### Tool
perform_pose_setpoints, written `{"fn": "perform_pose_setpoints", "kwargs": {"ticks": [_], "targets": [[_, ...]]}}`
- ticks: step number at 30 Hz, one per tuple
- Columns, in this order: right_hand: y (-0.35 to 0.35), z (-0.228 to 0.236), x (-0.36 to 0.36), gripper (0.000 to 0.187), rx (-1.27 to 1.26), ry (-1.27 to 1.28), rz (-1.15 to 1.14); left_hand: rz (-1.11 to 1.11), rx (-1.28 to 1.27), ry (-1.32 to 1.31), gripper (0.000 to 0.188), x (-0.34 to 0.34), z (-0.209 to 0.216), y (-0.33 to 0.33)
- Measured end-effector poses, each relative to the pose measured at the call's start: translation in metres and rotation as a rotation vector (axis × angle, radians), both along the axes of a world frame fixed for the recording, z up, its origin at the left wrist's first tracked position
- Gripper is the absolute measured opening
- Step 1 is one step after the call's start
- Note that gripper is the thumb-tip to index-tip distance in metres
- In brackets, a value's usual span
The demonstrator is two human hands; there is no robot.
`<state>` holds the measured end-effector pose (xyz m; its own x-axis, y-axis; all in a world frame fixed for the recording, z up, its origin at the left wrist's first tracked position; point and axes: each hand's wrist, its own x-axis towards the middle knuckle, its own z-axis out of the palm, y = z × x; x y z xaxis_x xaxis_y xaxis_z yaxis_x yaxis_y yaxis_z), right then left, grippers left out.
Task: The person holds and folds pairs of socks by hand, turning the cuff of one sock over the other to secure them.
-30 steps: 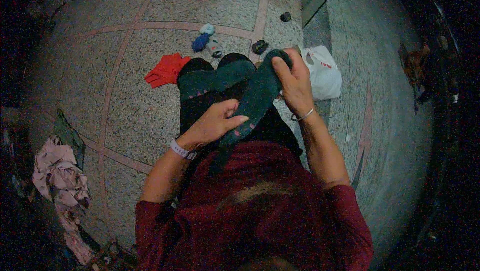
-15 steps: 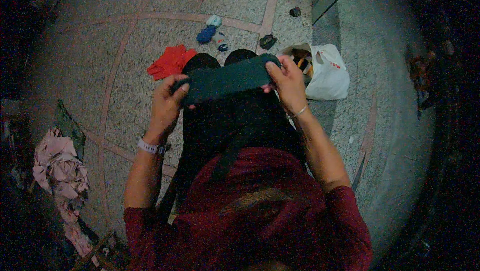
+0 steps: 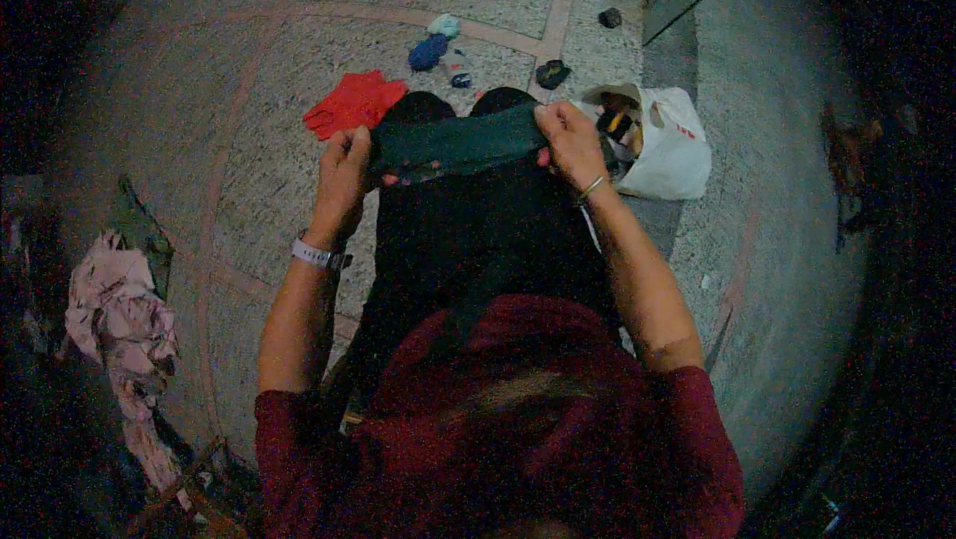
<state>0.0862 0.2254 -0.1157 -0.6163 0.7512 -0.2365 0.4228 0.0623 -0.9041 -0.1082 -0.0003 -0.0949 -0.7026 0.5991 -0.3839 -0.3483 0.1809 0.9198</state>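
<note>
A dark green strip of stretchy cloth (image 3: 458, 144) is pulled out sideways over my knees. Its left end is pinched in my left hand (image 3: 344, 181), thumb on top and fingertips showing beneath. My right hand (image 3: 576, 149) grips the other end the same way. The cloth looks thin near its lower edge, where fingers show close by. Just past my left hand, a bright red cloth (image 3: 356, 103) lies crumpled on the ground beside my knee.
Beyond my knees lie a blue bundle (image 3: 428, 52), a pale bundle (image 3: 444, 25), a grey and blue piece (image 3: 457, 69) and a dark bundle (image 3: 553, 73). A filled white plastic bag (image 3: 672, 151) stands at right. Crumpled pinkish material (image 3: 119, 290) is at far left.
The green cloth has gone from a smooth, slanted band to a more level, wrinkled one with a thinner lower edge. My left hand has turned and its fingers have shifted. Both hands still hold it.
</note>
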Motion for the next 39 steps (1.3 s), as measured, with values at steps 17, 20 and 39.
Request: {"fn": "perform_pose_setpoints", "kwargs": {"ticks": [17, 20, 39], "targets": [[-0.040, -0.028, -0.073, 0.025, 0.087, -0.093, -0.020, -0.270, -0.141, 0.554, 0.034, -0.080, -0.067, -0.052], [-0.049, -0.029, -0.080, 0.025, 0.088, -0.083, -0.046, -0.303, -0.120, 0.428, 0.030, -0.096, -0.071, -0.049], [-0.062, -0.053, -0.035, 0.031, 0.117, -0.113, 0.023, -0.141, -0.114, 0.172, 0.025, -0.057, -0.054, -0.060]]}}
